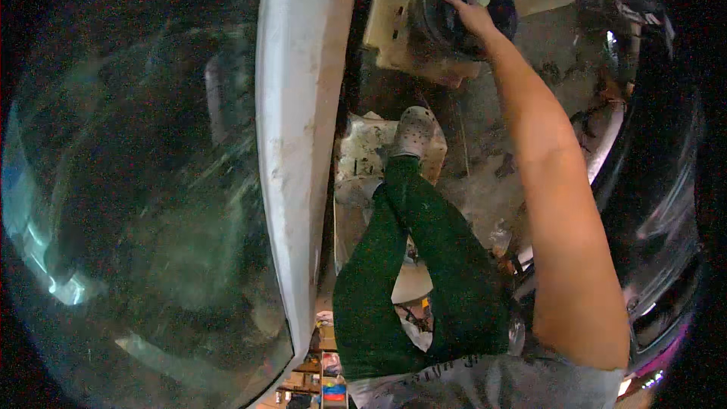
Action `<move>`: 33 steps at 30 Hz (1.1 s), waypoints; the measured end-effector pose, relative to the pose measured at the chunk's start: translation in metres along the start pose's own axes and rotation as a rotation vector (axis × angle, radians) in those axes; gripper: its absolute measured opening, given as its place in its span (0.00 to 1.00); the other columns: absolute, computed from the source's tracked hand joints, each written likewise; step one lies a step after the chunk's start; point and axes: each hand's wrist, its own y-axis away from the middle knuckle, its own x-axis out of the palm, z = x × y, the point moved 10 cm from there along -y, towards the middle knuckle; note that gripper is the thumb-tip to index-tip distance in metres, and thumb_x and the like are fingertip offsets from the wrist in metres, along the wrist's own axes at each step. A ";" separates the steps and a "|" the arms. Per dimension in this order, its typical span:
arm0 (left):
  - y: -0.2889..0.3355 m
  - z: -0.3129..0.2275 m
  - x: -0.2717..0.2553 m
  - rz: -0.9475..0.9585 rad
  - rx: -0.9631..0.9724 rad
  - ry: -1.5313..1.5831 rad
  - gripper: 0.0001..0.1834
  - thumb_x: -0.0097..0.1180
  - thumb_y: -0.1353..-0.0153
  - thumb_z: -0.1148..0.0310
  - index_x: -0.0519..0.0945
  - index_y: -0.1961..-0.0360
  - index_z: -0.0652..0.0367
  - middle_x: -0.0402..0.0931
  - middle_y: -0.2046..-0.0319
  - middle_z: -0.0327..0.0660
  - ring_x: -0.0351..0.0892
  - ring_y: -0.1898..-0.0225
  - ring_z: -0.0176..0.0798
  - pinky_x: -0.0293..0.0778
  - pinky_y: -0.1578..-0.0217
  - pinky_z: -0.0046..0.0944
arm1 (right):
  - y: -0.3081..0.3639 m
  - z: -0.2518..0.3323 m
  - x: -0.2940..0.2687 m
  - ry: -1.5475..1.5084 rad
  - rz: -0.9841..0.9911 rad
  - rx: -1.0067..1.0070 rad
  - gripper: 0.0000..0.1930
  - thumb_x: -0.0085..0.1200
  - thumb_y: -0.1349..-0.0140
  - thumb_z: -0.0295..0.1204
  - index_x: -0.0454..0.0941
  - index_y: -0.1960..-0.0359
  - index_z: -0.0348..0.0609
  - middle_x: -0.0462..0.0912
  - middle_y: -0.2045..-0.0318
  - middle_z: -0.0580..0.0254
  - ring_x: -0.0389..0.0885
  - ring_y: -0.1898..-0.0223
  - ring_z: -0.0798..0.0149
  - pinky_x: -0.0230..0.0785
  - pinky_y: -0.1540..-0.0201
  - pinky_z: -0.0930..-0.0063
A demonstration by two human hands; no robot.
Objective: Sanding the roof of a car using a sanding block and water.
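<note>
My right arm stretches far forward to a round black bucket-like tub [503,17]. The right hand [471,17] is over the tub's mouth, inside its rim. Its thumb points up and to the left; the other fingers are curled down and mostly hidden. They seem to close on something dark that I cannot make out. A small pale green patch [483,1] shows beside the fingers. The tub stands against a worn cream plastic panel [388,21] with slots. My left hand is not in view.
To the left runs a long scuffed white edge [299,106] beside a large dark glass pane [166,182]. My shoe [415,130] rests on a stained pale panel [363,144]. Curved glossy black bodywork [651,204] lines the right. Small coloured items [333,386] sit on shelving behind.
</note>
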 end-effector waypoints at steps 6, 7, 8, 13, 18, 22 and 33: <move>-0.026 -0.052 -0.008 -0.121 0.135 -0.025 0.21 0.55 0.31 0.53 0.74 0.67 0.62 0.74 0.68 0.50 0.74 0.68 0.54 0.72 0.66 0.50 | -0.041 -0.013 0.102 -0.127 0.625 -0.258 0.39 0.54 0.37 0.59 0.73 0.36 0.38 0.80 0.43 0.43 0.80 0.43 0.44 0.72 0.41 0.56; -0.028 -0.057 -0.009 -0.138 0.157 -0.028 0.22 0.55 0.31 0.51 0.74 0.68 0.62 0.73 0.68 0.50 0.74 0.68 0.53 0.72 0.67 0.50 | -0.043 -0.023 0.100 -0.065 0.562 -0.130 0.39 0.55 0.37 0.60 0.73 0.35 0.39 0.80 0.43 0.44 0.80 0.44 0.45 0.72 0.41 0.55; -0.030 -0.061 -0.010 -0.154 0.177 -0.027 0.23 0.55 0.31 0.50 0.73 0.69 0.62 0.73 0.69 0.50 0.73 0.69 0.53 0.71 0.68 0.50 | -0.040 -0.029 0.095 -0.030 0.505 -0.024 0.40 0.55 0.37 0.60 0.73 0.35 0.40 0.80 0.42 0.45 0.81 0.44 0.46 0.72 0.41 0.55; -0.023 -0.052 -0.028 -0.277 0.190 0.001 0.28 0.54 0.30 0.44 0.72 0.72 0.61 0.70 0.72 0.49 0.71 0.72 0.52 0.69 0.73 0.49 | 0.025 -0.010 0.023 -0.332 0.331 0.234 0.41 0.58 0.39 0.61 0.71 0.32 0.45 0.80 0.41 0.52 0.82 0.46 0.50 0.74 0.43 0.53; 0.005 0.008 -0.024 -0.294 0.087 -0.001 0.29 0.54 0.30 0.43 0.71 0.74 0.60 0.68 0.79 0.42 0.69 0.80 0.45 0.67 0.80 0.44 | 0.118 0.017 -0.073 -0.885 0.230 0.321 0.37 0.58 0.39 0.62 0.74 0.35 0.50 0.80 0.42 0.57 0.78 0.41 0.55 0.71 0.39 0.52; 0.035 0.052 0.009 -0.222 0.028 -0.076 0.17 0.53 0.32 0.56 0.74 0.64 0.62 0.73 0.68 0.45 0.73 0.67 0.50 0.70 0.63 0.49 | 0.218 0.082 -0.168 -1.235 0.235 0.063 0.31 0.53 0.35 0.59 0.76 0.41 0.49 0.84 0.49 0.60 0.83 0.49 0.58 0.76 0.46 0.52; 0.058 0.047 0.017 -0.204 -0.738 0.805 0.08 0.48 0.30 0.68 0.75 0.62 0.63 0.72 0.62 0.47 0.72 0.57 0.50 0.69 0.50 0.48 | 0.580 0.430 -0.251 -1.179 0.683 -0.643 0.30 0.53 0.30 0.52 0.71 0.37 0.42 0.81 0.47 0.59 0.80 0.47 0.64 0.76 0.45 0.65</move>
